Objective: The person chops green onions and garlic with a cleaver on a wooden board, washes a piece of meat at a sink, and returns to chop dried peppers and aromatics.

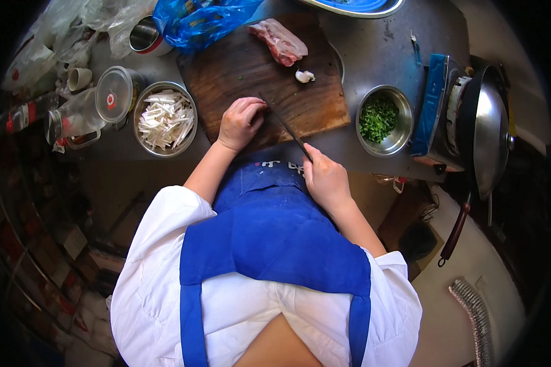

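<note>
A knife (285,125), seen along its thin edge, lies over the wooden cutting board (229,73), and my right hand (326,176) is closed around its handle. Near the blade's tip is my left hand (242,120), its fingers bent over the board; whether it pinches something small cannot be told. Farther back on the board rest a slab of raw pork (280,41) and, just in front of it, some garlic cloves (305,76). A steel bowl of white strips (166,120) stands left of the board. Chopped green herbs (378,118) lie in another steel bowl at the right.
A blue plastic bag (202,23) touches the board's back left corner. Lidded container (115,94), clear jug (80,112) and a steel cup (144,36) stand at left. On the right, a lidded wok (489,133) sits on a portable stove (441,110), its handle jutting toward me.
</note>
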`<state>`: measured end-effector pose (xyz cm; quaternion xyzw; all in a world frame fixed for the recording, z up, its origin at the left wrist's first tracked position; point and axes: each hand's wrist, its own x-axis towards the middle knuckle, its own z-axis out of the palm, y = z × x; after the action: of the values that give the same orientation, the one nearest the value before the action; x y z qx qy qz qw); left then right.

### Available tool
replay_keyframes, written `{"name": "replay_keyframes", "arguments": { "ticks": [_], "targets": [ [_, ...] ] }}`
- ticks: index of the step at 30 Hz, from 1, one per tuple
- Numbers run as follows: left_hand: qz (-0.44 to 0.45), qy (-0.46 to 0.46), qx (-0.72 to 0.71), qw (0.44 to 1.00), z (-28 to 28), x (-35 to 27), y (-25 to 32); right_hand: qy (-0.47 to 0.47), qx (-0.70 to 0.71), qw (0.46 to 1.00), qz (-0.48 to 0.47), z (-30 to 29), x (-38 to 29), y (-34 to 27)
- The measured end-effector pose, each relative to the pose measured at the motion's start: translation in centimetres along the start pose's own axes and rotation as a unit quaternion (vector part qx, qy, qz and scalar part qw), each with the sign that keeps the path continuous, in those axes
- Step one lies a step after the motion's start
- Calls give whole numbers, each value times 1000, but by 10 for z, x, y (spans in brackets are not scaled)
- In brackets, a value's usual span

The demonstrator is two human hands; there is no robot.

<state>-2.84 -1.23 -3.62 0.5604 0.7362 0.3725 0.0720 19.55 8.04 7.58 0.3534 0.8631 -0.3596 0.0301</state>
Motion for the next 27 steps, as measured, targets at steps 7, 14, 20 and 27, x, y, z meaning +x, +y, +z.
{"name": "replay_keyframes", "arguments": {
  "ticks": [7,14,20,27],
  "targets": [
    [-106,43,6,993,4,2,13,27,-3,1000,-5,6,-2,22],
    [-32,41,0,999,2,-5,5,3,9,1000,-12,20,-1,12],
    [-33,29,37,998,2,-10,0,2,-28,999,-33,15,-3,1],
    [-11,45,20,999,4,-10,-5,-79,-39,996,22,3,9,-14]
  ]
}}
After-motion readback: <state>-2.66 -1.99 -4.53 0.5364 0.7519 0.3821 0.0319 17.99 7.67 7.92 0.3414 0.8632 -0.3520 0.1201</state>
